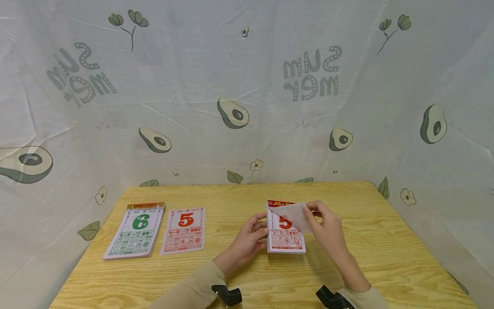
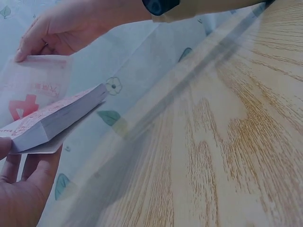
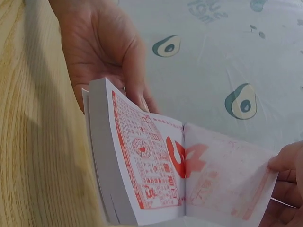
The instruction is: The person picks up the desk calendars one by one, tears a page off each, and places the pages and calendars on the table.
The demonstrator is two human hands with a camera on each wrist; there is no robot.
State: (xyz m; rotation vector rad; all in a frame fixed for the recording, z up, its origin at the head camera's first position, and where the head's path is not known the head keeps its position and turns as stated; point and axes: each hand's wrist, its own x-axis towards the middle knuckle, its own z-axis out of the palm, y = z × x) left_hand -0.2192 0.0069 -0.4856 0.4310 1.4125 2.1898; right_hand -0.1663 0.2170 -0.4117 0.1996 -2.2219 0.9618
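Observation:
A thick tear-off calendar (image 1: 286,240) with a red 5 on its page is held up over the table by my left hand (image 1: 248,240), thumb on the front and fingers behind the backing. My right hand (image 1: 328,227) pinches the lower corner of its top sheet (image 1: 295,214), folded up and across to the right. The sheet's upper edge stays at the pad's red header. In the right wrist view the thin sheet (image 3: 227,175) shows a red 4 through it. The left wrist view shows the calendar's page block (image 2: 61,118) from the side.
On the wooden table (image 1: 231,197), at the left, lies another calendar (image 1: 133,231) with a green 6. Beside it is a loose sheet (image 1: 183,231) with a red 5. A white curtain (image 1: 193,77) with avocado prints hangs behind and at both sides.

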